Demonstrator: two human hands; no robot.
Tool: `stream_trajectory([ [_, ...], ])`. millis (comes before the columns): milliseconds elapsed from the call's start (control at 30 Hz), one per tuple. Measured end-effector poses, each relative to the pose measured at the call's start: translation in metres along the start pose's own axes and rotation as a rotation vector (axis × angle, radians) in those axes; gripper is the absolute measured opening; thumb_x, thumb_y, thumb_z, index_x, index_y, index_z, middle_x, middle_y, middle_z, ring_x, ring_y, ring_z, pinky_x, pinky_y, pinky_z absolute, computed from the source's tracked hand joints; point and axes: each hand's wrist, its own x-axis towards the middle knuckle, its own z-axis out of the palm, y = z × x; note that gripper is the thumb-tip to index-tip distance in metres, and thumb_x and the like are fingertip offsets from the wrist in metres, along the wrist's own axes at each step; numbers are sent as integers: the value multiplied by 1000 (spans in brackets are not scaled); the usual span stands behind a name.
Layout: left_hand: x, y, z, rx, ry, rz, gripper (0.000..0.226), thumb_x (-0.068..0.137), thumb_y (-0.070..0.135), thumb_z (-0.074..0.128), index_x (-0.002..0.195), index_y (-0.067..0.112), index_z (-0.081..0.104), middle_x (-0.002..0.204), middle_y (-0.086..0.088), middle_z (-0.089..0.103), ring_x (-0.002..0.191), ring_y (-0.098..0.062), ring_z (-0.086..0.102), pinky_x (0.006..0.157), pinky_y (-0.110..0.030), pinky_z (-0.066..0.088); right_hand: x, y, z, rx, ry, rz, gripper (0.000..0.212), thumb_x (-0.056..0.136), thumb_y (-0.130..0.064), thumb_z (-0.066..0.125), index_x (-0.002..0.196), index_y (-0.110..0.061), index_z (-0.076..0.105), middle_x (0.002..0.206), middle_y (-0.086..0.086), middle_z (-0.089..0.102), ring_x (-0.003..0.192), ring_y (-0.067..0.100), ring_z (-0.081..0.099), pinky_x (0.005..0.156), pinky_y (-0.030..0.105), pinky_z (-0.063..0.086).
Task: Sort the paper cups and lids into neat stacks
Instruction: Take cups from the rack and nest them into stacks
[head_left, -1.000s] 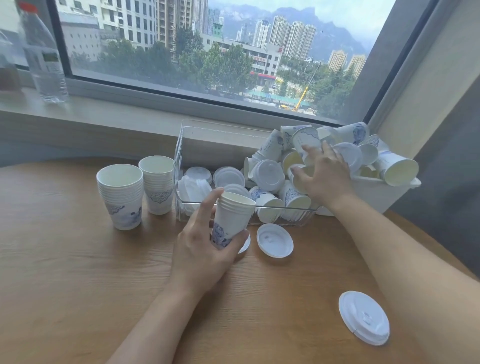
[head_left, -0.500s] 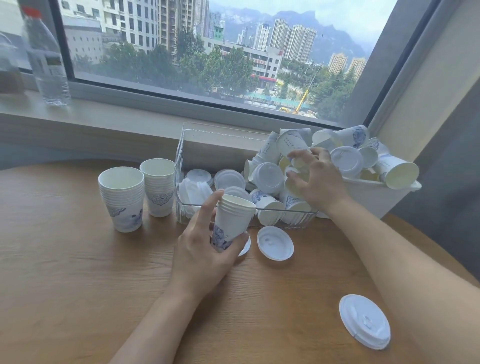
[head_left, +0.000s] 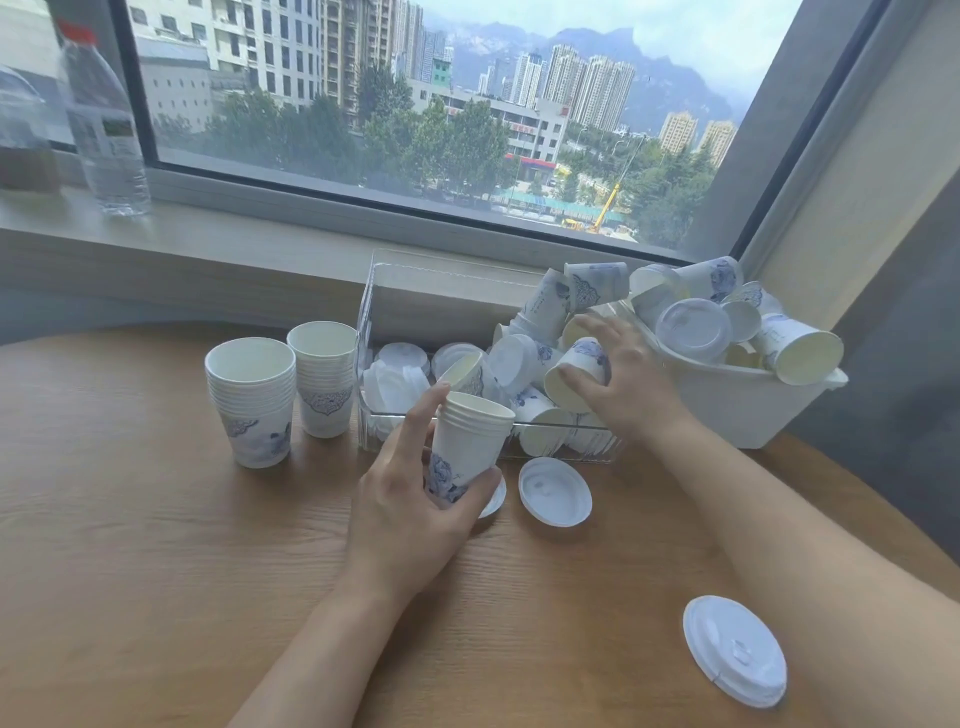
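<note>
Wood-grain table (head_left: 130, 545) runs under a wide window showing city towers. Left hand (head_left: 410, 509) curls its thumb and fingers round a short nested stack of ribbed paper cups (head_left: 467, 447), tilted above the tabletop. Right hand (head_left: 623, 384) grips a single blue-patterned cup (head_left: 582, 371) over the clear plastic bin (head_left: 395, 291) of loose cups and lids. Two upright cup stacks (head_left: 254, 400) stand left of the bin. Two round white lids (head_left: 555, 491) lie fully visible on the table; a white tub (head_left: 727, 410) heaped with cups sits right.
</note>
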Motion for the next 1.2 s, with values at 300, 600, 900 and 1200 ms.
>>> stream_trajectory([
  [300, 0, -3, 1, 1, 3, -14, 88, 72, 64, 73, 150, 54, 34, 121, 23, 61, 102, 8, 57, 80, -10, 44, -8, -14, 19, 185, -99, -22, 49, 96, -34, 73, 142, -32, 55, 157, 1, 42, 145, 19, 41, 118, 31, 31],
  [600, 1, -1, -3, 11, 54, -32, 89, 73, 59, 76, 152, 48, 37, 123, 18, 62, 104, -5, 62, 84, -30, 56, -12, -41, 38, 281, -102, -83, 59, 86, -53, 78, 138, -33, 58, 145, -7, 52, 136, 9, 46, 112, 29, 35],
  [900, 3, 0, -6, 45, 108, -55, 87, 75, 37, 90, 149, 40, 45, 113, 21, 57, 102, 2, 55, 81, -23, 49, -34, -42, 53, 825, 295, 206, 61, 78, -54, 79, 128, -32, 51, 120, -10, 67, 99, 1, 67, 87, 32, 53],
  [1200, 4, -1, -8, 129, 91, -5, 78, 76, 28, 90, 145, 29, 54, 114, 7, 61, 104, -10, 57, 84, -30, 53, -60, -46, 71, 1273, 324, 132, 50, 92, -49, 66, 137, -26, 62, 124, -1, 68, 94, 11, 61, 74, 29, 48],
])
